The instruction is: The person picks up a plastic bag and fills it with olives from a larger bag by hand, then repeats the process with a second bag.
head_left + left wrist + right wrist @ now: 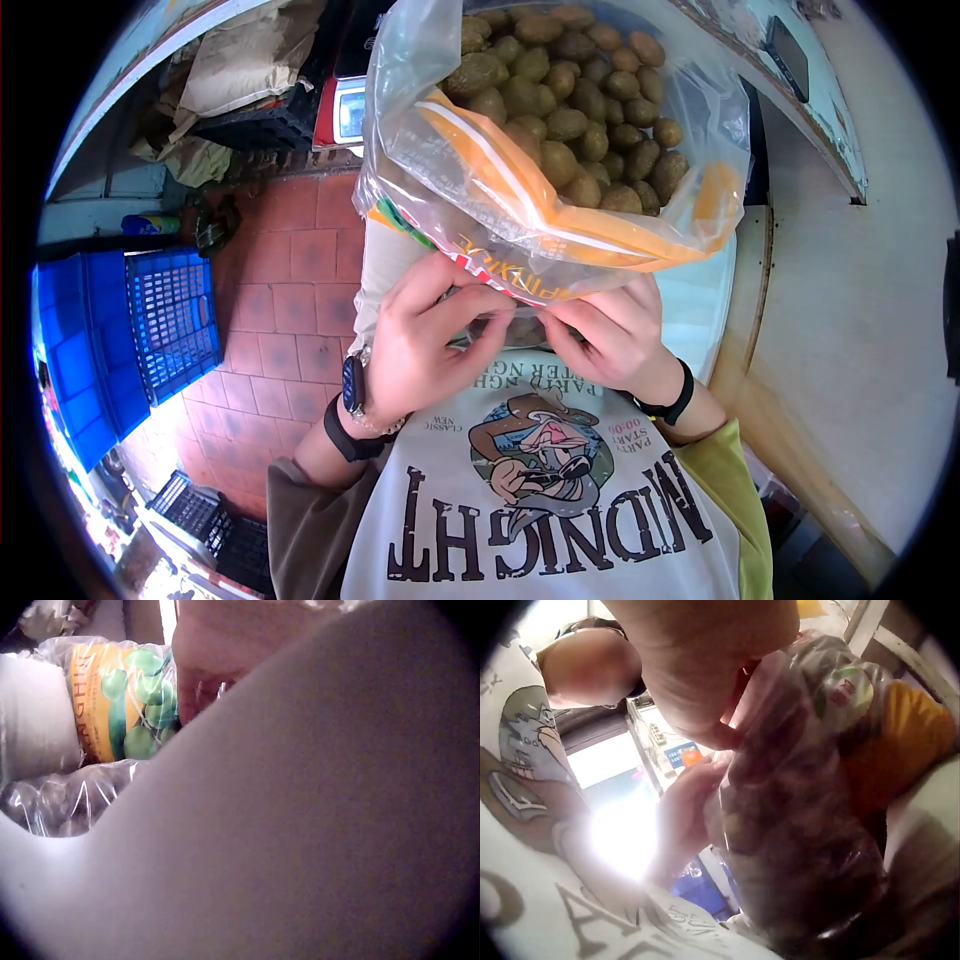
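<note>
A large printed plastic bag (600, 240) with an orange band stands open-mouthed at the top of the head view, filled with brownish-green, olive-like fruits (570, 125). Below its near edge, my left hand (435, 335) and right hand (615, 335) face each other. Fingers and thumbs of both pinch the top of a smaller clear bag (795, 832), with dark round lumps inside. In the right wrist view, the right hand (712, 660) grips this bag from above, the left hand's fingers (686, 802) beside it. The big bag's edge partly hides the fingertips in the head view.
Blue plastic crates (175, 320) stand on the red tile floor (290, 300) at the left. A scale (350, 112) with a lit display is behind the big bag. A phone (787, 58) lies on a ledge at the upper right. Black crates (190, 510) sit at lower left.
</note>
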The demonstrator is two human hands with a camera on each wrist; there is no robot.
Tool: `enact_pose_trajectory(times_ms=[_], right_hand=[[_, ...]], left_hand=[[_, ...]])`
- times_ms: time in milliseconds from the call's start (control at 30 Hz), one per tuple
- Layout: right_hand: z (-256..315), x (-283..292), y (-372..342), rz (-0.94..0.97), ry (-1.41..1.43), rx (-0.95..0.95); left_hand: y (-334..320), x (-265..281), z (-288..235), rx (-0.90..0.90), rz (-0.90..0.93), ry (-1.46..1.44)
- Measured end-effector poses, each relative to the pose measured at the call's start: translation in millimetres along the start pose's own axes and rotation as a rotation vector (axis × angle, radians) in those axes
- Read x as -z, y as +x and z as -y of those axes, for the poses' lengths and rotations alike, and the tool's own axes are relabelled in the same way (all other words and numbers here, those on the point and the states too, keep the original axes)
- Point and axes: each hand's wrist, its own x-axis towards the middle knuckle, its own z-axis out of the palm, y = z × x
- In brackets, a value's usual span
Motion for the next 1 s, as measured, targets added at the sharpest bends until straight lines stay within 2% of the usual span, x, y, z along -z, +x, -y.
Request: enact_pose_trajectory(times_ms=[233,300,433,533,733,933,1000], right_hand=[[2,0,5,0.005,-0.094,0.032],[2,-5,6,-0.066,-0.126,0.089],[2,-4,7,-0.047,-0.119,0.076],[3,-3,7,-0.034,-0.136,0.083],[15,-11,15,-0.073,-0.118,0.036],[12,-14,12,-0.1,-0.012,0.044],[12,-15,11,-0.104,-0.04,0.059]], left_hand=[[1,2,4,-0.035,0.026,-0.006],[4,6,5,-0.067,0.076,-0.004],[11,20,7,-0.028,0.089,0.011],[12,37,15,-0.104,0.204,0.046],[11,27,11,-0.284,0.166,0.142],[10,21,-5,-0.24,0.277,0.274],[8,15,-2,-0.275,0.243,0.296]])
